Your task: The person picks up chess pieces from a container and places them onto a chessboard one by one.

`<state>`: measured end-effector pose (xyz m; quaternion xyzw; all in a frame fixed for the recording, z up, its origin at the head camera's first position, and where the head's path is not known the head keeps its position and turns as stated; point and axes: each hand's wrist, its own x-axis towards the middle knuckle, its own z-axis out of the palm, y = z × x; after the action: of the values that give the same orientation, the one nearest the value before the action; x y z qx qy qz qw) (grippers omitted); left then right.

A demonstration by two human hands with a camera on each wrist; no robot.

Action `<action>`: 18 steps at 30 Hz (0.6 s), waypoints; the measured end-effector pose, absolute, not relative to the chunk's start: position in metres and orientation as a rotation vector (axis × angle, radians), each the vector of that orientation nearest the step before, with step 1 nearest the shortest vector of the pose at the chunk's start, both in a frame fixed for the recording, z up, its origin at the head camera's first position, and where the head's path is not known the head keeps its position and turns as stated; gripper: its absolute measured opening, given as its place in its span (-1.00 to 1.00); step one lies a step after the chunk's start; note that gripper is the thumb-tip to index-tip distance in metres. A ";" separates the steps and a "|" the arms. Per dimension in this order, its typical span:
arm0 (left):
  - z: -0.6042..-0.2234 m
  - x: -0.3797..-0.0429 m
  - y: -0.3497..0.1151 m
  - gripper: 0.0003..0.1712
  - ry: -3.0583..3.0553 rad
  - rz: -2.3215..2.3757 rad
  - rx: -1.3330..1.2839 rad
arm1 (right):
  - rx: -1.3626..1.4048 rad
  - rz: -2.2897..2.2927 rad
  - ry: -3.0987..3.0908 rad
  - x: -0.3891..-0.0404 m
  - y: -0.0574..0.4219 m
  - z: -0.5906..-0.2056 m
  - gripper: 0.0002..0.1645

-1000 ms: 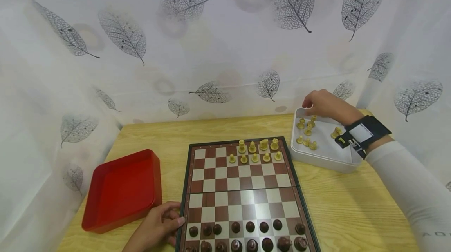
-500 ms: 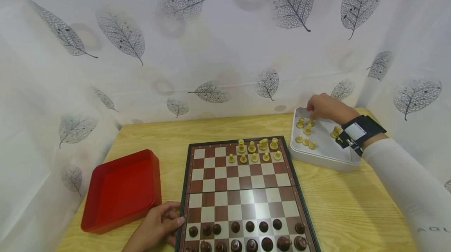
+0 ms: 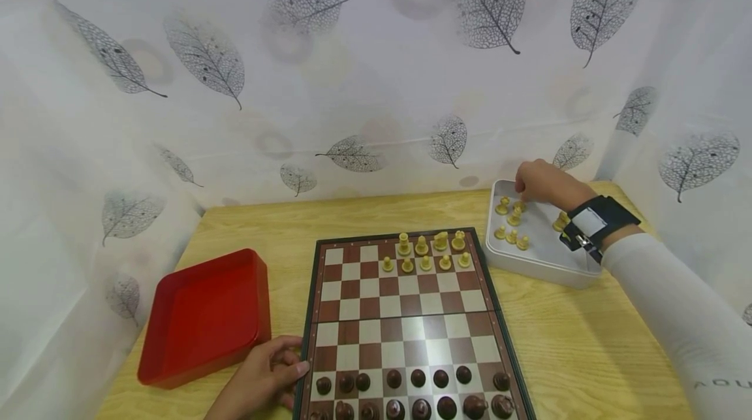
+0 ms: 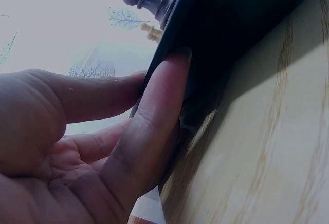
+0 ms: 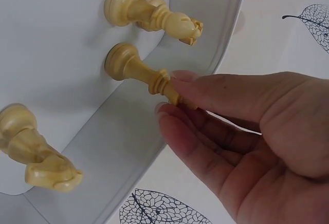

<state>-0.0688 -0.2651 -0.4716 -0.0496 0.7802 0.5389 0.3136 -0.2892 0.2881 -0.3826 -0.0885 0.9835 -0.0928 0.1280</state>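
A folding chessboard [image 3: 388, 335] lies on the table, and my left hand [image 3: 264, 374] grips its left edge. In the left wrist view the thumb presses the side while a finger [image 4: 157, 100] reaches beneath the board. At the back right, my right hand [image 3: 546, 183] is over a white tray [image 3: 537, 268]. Its thumb and fingers pinch the top of a tall light chess piece [image 5: 136, 67], hiding most of the head. The base stays close over the tray floor. A light bishop [image 5: 177, 24] stands beside it, and a light knight [image 5: 51, 171] is also near.
Light pawns [image 3: 512, 237] stand in the tray. Light pieces [image 3: 421, 245] occupy the board's far right, dark pieces [image 3: 395, 409] its near rows. A red tray [image 3: 205, 315] is at the left. A leaf-patterned curtain [image 3: 376, 80] hangs behind.
My right hand has moved slightly right and down into the white tray, and its fingers have closed on the chess piece. My left hand has stayed on the chessboard edge.
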 end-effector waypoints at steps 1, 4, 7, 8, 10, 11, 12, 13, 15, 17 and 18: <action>-0.472 -0.069 -0.265 -0.14 2.059 1.420 -0.134 | -0.256 -0.271 2.861 -0.289 0.289 -0.383 -0.76; -0.472 -0.068 -0.264 -0.14 2.059 1.421 -0.135 | -0.249 -0.261 2.864 -0.291 0.290 -0.385 -0.77; -0.471 -0.068 -0.265 -0.14 2.061 1.421 -0.125 | -0.240 -0.248 2.865 -0.293 0.290 -0.386 -0.78; -0.471 -0.068 -0.265 -0.13 2.059 1.423 -0.119 | -0.234 -0.246 2.863 -0.294 0.290 -0.386 -0.78; -0.471 -0.069 -0.266 -0.13 2.056 1.423 -0.116 | -0.218 -0.249 2.856 -0.294 0.290 -0.385 -0.78; -0.472 -0.069 -0.266 -0.13 2.053 1.423 -0.115 | -0.210 -0.251 2.851 -0.294 0.290 -0.385 -0.77; -0.472 -0.069 -0.266 -0.13 2.051 1.423 -0.114 | -0.200 -0.257 2.845 -0.294 0.290 -0.384 -0.77; -0.472 -0.069 -0.266 -0.13 2.047 1.423 -0.115 | -0.195 -0.260 2.842 -0.294 0.290 -0.384 -0.77; -0.473 -0.069 -0.266 -0.14 2.045 1.423 -0.118 | -0.192 -0.265 2.839 -0.293 0.290 -0.384 -0.76; -0.474 -0.069 -0.267 -0.14 2.047 1.422 -0.118 | -0.195 -0.266 2.841 -0.293 0.290 -0.384 -0.77; -0.474 -0.069 -0.267 -0.15 2.049 1.421 -0.119 | -0.194 -0.266 2.842 -0.293 0.290 -0.385 -0.77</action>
<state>-0.0693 -0.2668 -0.4744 -0.0452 0.7784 0.5400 0.3170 -0.2932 0.2904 -0.3847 -0.0673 0.9835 -0.0922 0.1400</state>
